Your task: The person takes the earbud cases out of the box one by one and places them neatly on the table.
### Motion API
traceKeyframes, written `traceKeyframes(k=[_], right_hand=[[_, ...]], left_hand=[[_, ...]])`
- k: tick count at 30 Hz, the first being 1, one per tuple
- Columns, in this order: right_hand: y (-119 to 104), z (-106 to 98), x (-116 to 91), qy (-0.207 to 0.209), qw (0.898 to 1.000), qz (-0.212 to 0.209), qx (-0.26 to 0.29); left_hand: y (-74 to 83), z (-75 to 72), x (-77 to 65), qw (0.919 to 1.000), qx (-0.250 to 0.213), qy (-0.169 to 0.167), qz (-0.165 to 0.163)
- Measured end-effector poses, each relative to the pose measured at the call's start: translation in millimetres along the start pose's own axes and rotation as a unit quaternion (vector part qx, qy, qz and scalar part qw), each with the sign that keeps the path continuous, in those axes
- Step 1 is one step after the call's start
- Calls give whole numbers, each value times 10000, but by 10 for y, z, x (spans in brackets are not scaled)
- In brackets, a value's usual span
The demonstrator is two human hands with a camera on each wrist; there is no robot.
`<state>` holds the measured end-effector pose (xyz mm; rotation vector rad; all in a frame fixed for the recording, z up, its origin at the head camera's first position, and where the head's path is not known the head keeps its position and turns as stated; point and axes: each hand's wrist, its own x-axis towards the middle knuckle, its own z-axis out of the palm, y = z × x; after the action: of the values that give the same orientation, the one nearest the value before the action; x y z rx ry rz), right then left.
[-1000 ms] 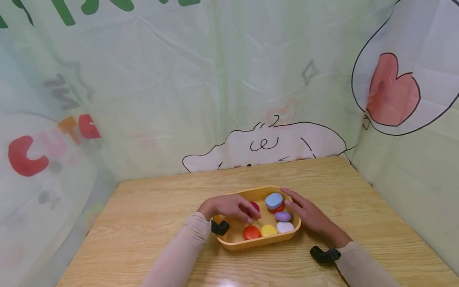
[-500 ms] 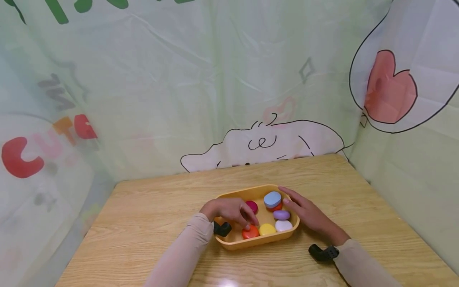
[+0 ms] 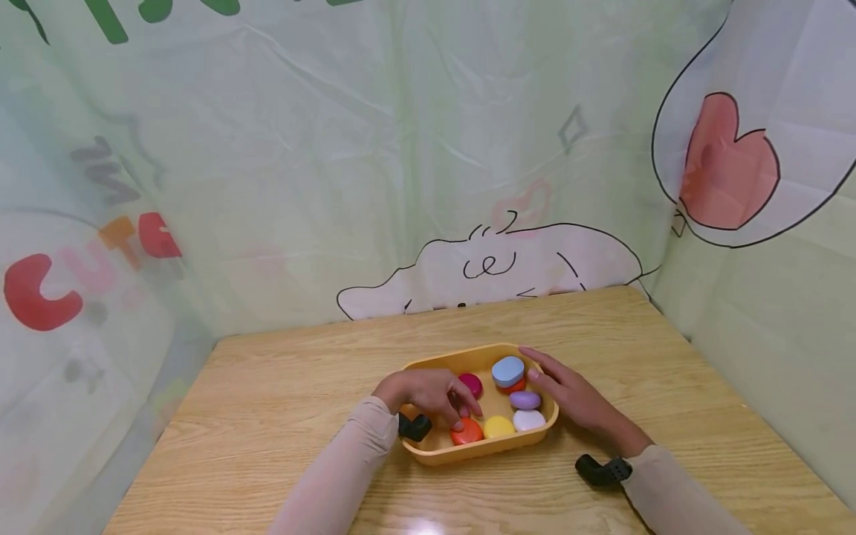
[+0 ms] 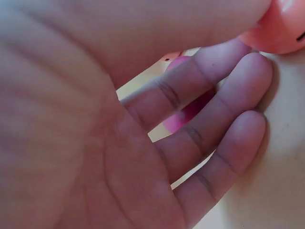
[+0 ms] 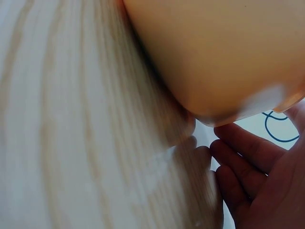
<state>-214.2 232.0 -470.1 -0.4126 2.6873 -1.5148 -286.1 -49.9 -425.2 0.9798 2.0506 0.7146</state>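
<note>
A shallow yellow-orange tray [image 3: 461, 455] holds several smooth rounded pieces. My left hand [image 3: 431, 392] reaches into its left half; the thumb and index finger pinch an orange-red piece [image 3: 467, 432], seen at the top right of the left wrist view [image 4: 279, 26]. The other fingers spread toward the tray floor. A magenta piece [image 3: 471, 385] lies behind that hand, partly hidden. At the right end, my right hand [image 3: 575, 397] holds the tray wall [image 5: 214, 57], thumb over the rim and fingers outside. A yellow piece [image 3: 498, 427] sits beside the orange-red one.
Along the tray's right side are a white piece [image 3: 529, 420], a purple piece [image 3: 525, 400] and a light blue piece [image 3: 508, 371] resting on a red-orange one [image 3: 513, 387]. The wooden table [image 3: 287, 416] meets a printed curtain [image 3: 301, 186] at the back.
My left hand has moved down and toward the near side of the tray, onto the orange-red piece, uncovering more of the magenta piece. The right hand stays on the tray.
</note>
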Motion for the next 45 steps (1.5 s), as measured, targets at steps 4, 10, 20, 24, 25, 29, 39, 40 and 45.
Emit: traceKeyframes(k=[4,10,20,24,25,29,39,40,45], right_hand=[[-5,1,1,1,10000,-5,-14],[-6,-2,-2,5,10000,16,21],[-6,-2,2,-32,10000,-13,46],[3,-3,2,-21,10000,-29,27],[6,-3,2,-20,10000,-31,28],[6,-4,-1,-30,10000,6,51],[-12,-11,-2,-27,10000,23,17],[-15,-11,-3,-29,10000,31,20],[-16,-13,-4,-66,9999,37,72]], left_hand=[[23,9,-13,9999,110,66,-78],[45,10,-46,9992,185,67,-358],[-26,-16,-42,9997,-143,124,-152],[-39,-28,-50,9990,-329,275,-140],[-45,-31,-50,9985,-431,312,-148],[-55,-44,-57,9959,-781,441,-137],[-37,-82,-96,9911,-1059,799,87],[-37,-89,-98,9904,-1073,860,143],[-34,-121,-108,9884,-1065,1020,363]])
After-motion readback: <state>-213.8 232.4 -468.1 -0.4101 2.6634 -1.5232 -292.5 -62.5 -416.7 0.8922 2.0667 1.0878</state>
